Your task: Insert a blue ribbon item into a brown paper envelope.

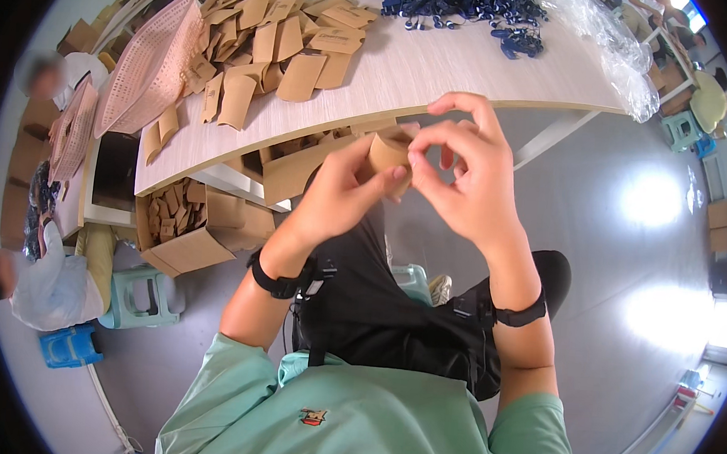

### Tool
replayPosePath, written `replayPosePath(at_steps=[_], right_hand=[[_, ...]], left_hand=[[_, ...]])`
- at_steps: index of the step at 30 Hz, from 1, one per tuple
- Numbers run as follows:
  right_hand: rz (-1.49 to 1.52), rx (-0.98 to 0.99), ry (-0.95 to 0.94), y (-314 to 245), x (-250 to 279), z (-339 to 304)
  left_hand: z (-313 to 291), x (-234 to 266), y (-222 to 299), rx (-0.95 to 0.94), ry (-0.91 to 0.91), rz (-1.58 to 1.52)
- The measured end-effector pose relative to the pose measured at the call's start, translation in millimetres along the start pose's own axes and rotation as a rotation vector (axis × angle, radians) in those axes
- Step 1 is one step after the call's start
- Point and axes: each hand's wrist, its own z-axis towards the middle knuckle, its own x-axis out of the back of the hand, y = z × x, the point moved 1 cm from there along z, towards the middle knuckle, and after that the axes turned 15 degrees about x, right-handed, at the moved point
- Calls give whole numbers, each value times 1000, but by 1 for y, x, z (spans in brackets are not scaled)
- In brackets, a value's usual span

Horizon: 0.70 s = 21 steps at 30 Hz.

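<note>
My left hand (341, 188) is closed round a small brown kraft pillow box (390, 152) just off the table's front edge, thumb on its near side. The box is bowed, and its upper end looks open. My right hand (471, 171) pinches at the box's right edge with thumb and index finger, while its other fingers curl loosely above. What exactly lies between those fingertips is too small to make out. Beyond my hands, a heap of similar flattish kraft boxes (302, 75) covers the table's left part.
A pile of dark blue corded items (452, 1) and clear plastic wrap (595, 41) lie on the table (440, 65). Pink baskets (152, 68) stand at left. Below is a carton (183, 249) of kraft pieces. A seated person (56, 283) works at left, near a pale green stool (139, 296).
</note>
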Motion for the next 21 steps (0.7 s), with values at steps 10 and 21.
replayPosePath(at_steps=[10, 21], right_hand=[[-122, -34, 37, -23, 3, -24], [-211, 128, -15, -29, 7, -26]], left_hand=[[-16, -48, -3, -147, 114, 380], [-46, -41, 22, 66, 75, 437]])
